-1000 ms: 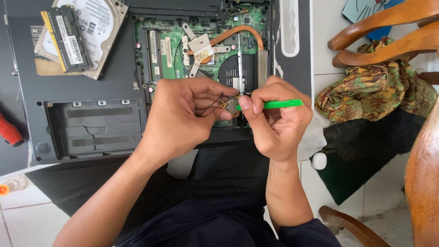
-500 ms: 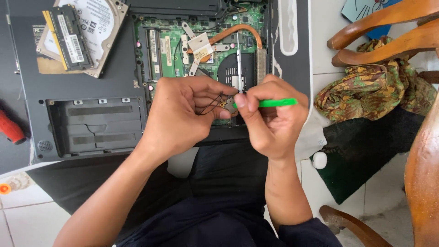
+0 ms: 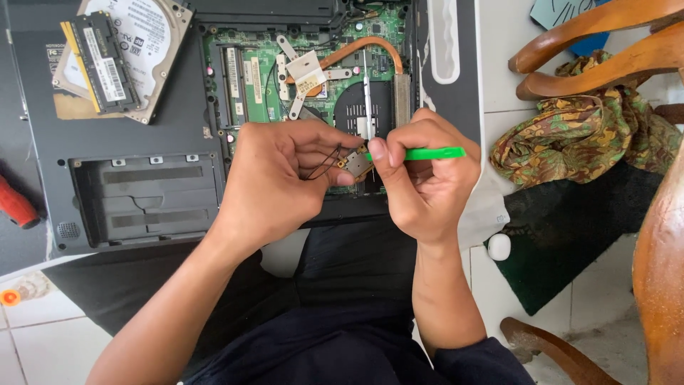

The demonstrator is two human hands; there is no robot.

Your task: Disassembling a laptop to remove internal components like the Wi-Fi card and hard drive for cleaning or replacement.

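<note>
An opened laptop (image 3: 164, 128) lies upside down in front of me, its green circuit board (image 3: 249, 71) and copper heat pipe (image 3: 370, 46) exposed. My left hand (image 3: 274, 178) pinches a small gold-coloured card (image 3: 356, 162) with thin black wires (image 3: 320, 162) running from it. My right hand (image 3: 420, 178) grips a bright green plastic pry tool (image 3: 427, 152), its tip against the card. Both hands hover over the lower edge of the board.
A hard drive (image 3: 146, 36) with a memory stick (image 3: 100, 64) on top rests on the laptop's upper left. A red tool handle (image 3: 16, 203) lies at the far left. Patterned cloth (image 3: 577, 132) and wooden chair parts (image 3: 598, 36) sit to the right.
Both hands stay together over the board; the view has shifted slightly and my fingers have adjusted a little on the card and the pry tool.
</note>
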